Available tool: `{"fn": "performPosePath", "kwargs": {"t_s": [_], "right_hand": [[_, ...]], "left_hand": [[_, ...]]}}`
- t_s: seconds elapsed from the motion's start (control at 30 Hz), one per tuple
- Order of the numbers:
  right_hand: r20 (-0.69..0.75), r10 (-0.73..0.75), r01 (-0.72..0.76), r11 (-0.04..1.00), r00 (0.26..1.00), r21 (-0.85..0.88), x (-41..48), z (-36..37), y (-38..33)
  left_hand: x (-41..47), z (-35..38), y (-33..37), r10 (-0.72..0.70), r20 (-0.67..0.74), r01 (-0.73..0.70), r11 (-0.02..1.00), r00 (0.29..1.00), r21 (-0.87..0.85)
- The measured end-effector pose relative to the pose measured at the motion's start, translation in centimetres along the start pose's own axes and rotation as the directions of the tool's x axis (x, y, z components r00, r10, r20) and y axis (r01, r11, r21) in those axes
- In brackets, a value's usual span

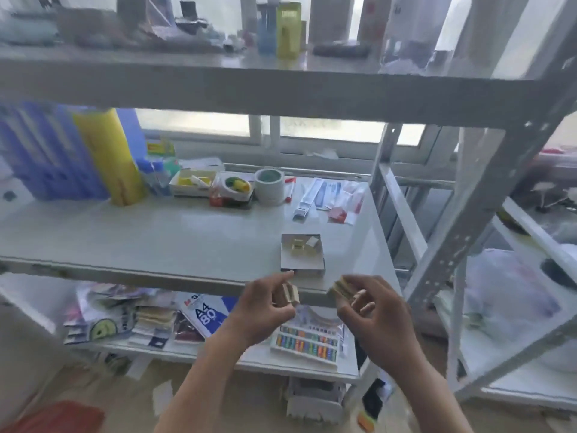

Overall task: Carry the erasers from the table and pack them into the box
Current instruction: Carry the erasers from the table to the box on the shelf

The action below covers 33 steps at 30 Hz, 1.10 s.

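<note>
- The box (302, 253) sits open-topped near the front edge of the middle shelf (156, 242), with bare shelf to its left and behind it.
- The upper shelf (249, 89) hangs low over it, limiting room from above.
- Tape roll (270, 185), yellow roll (109, 157) and packets (327, 195) crowd the back.
- An upright post (487, 195) stands at right.

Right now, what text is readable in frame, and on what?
"A4" and "80": on the blue-and-white paper ream pack on the lower shelf.
"M&G", partly readable red logo: same pack's top corner.
Too blurred to read: the yellow roll, the pen packets, the paint set, and the erasers in the left hand and right hand.
</note>
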State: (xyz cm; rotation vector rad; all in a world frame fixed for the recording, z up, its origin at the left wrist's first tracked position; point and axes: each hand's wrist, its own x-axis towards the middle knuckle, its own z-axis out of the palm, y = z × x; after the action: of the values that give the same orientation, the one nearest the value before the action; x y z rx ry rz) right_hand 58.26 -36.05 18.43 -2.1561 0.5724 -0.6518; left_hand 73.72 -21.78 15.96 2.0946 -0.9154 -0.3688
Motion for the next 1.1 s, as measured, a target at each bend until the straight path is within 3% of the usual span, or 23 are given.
{"fn": "performPosePath", "kwargs": {"t_s": [0.27,0.4,0.5,0.7,0.83,1.0,1.1], "right_hand": [[0.275,0.036,0.014,0.984,0.961,-0.179,14.8,6.1,6.2],[0.373,0.059,0.043,0.965,0.926,-0.259,17.3,9.2,7.1],[0.364,0.074,0.012,0.974,0.929,-0.228,17.9,10.0,7.1],[0.300,0.053,0.008,0.980,0.953,-0.198,17.4,9.8,7.3],[0.292,0.054,0.010,0.977,0.955,-0.213,17.4,10.1,7.3],[0.271,0.124,-0.064,0.974,0.955,-0.219,17.5,10.1,7.7],[0.237,0.140,-0.084,0.969,0.961,-0.232,17.2,10.3,7.3]], "left_hand": [[12.0,-0.3,-2.3,-0.070,-0.122,0.077,0.996,0.990,0.050],[14.8,1.4,-4.3,-0.108,-0.060,0.115,0.982,0.992,0.147],[15.9,2.0,-5.5,-0.126,-0.010,0.124,0.959,0.992,0.256],[15.1,2.8,-7.8,-0.003,-0.006,0.003,0.996,1.000,0.089],[15.4,2.8,-8.0,0.024,-0.063,-0.018,0.995,0.998,0.097],[16.4,2.0,-7.8,0.060,-0.023,-0.056,0.986,0.998,0.158],[16.3,2.5,-7.8,0.084,-0.021,-0.081,0.991,0.996,0.102]]}}
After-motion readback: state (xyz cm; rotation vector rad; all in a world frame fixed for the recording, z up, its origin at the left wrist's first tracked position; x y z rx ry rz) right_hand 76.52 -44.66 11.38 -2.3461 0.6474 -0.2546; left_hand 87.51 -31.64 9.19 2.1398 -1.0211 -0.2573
